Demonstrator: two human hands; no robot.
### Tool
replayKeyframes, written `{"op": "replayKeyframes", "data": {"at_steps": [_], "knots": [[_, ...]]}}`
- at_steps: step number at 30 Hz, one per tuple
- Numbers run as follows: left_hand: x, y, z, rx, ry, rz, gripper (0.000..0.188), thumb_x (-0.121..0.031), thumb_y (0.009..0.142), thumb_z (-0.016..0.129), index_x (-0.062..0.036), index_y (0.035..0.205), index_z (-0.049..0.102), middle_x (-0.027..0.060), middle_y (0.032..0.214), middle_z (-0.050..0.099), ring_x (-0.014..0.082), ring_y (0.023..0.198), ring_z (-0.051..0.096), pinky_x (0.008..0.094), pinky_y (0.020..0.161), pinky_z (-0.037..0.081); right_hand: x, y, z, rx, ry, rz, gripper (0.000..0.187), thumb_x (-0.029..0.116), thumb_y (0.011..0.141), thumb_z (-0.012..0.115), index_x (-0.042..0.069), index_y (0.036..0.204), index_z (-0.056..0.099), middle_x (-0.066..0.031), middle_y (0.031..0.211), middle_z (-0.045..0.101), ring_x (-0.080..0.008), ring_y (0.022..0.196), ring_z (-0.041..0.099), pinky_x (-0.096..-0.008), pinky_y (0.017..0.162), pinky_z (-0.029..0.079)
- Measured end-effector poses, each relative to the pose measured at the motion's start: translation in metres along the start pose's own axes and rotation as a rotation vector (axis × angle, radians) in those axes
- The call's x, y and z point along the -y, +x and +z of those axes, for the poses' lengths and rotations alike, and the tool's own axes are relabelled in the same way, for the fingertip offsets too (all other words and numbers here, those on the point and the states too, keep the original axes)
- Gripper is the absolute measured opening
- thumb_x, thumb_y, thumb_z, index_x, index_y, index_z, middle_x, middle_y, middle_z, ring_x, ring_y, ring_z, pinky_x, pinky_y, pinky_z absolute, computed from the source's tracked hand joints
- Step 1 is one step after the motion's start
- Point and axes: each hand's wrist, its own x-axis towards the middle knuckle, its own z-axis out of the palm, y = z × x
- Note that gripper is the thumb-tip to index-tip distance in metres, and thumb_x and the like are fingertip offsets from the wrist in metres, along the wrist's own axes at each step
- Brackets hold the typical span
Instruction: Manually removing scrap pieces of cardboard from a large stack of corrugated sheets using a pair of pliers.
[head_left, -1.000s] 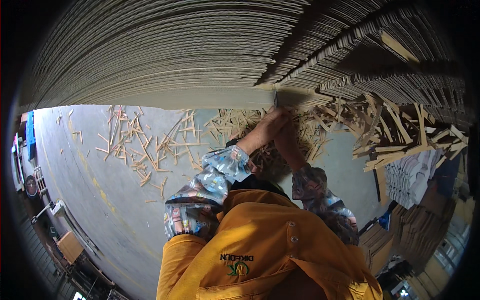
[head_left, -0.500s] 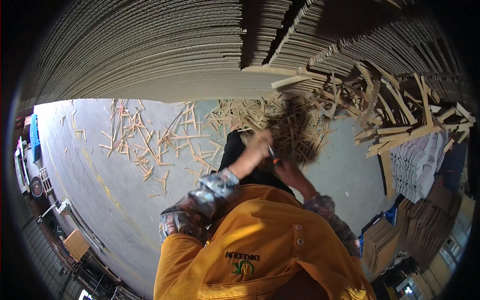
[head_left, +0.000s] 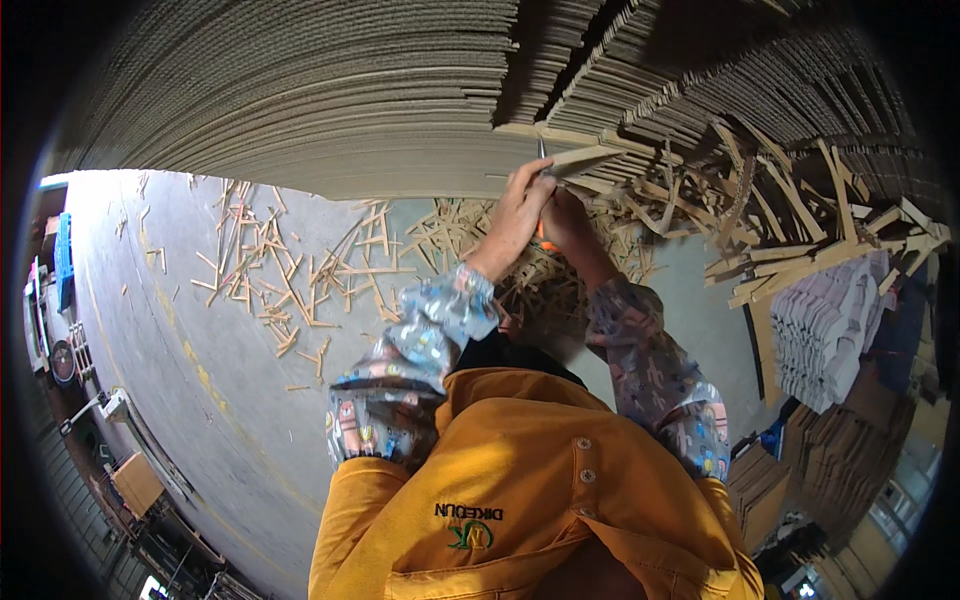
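Note:
My right hand point(head_left: 568, 222) is closed around a knife point(head_left: 545, 238) with an orange-and-dark handle. Its narrow metal blade point(head_left: 541, 147) sticks out ahead of the fingers, toward the edge of a tall stack of corrugated cardboard point(head_left: 400, 140). Pressed against the right fist is my left hand point(head_left: 512, 228), its fingers bent where the blade comes out. What those fingers grip is hidden. A loose cardboard strip point(head_left: 585, 156) juts from the stack just right of the fingertips.
Cut cardboard strips point(head_left: 450, 235) litter the grey floor point(head_left: 210, 330) below the stack. More strips point(head_left: 800, 265) pile up at the right, over a bundle of white-faced cardboard point(head_left: 820, 330). Brown cardboard stacks point(head_left: 840, 450) stand at the lower right.
Both hands have moved forward from near my body to the stack's edge, carrying the knife along. The left hand now touches the right.

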Motion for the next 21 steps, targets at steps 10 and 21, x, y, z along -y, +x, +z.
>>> {"op": "replayKeyframes", "data": {"at_steps": [10,21], "knots": [[0.01,0.011,0.014,0.237,-0.059,0.136,0.025,-0.018,0.094,0.042,-0.0003,0.104,0.058,0.0159,0.098,0.057,0.0294,0.098,0.052,0.034,0.09,0.04,0.003,-0.026,-0.001,-0.285,-0.227,-0.487,0.02,0.01,0.079,0.06,-0.002,0.095,0.058,-0.0201,0.086,0.061,-0.0368,0.082,0.062,-0.0429,0.066,0.05],[0.011,0.015,0.002,0.314,-0.083,-0.093,0.025,-0.016,0.097,0.037,0.0001,0.099,0.056,0.0096,0.096,0.056,0.0186,0.094,0.052,0.0321,0.085,0.042,0.023,-0.025,-0.015,0.019,-0.128,-0.267,0.025,0.015,0.089,0.051,-0.002,0.106,0.054,-0.0228,0.095,0.059,-0.0383,0.087,0.059,-0.0433,0.07,0.048]]}}
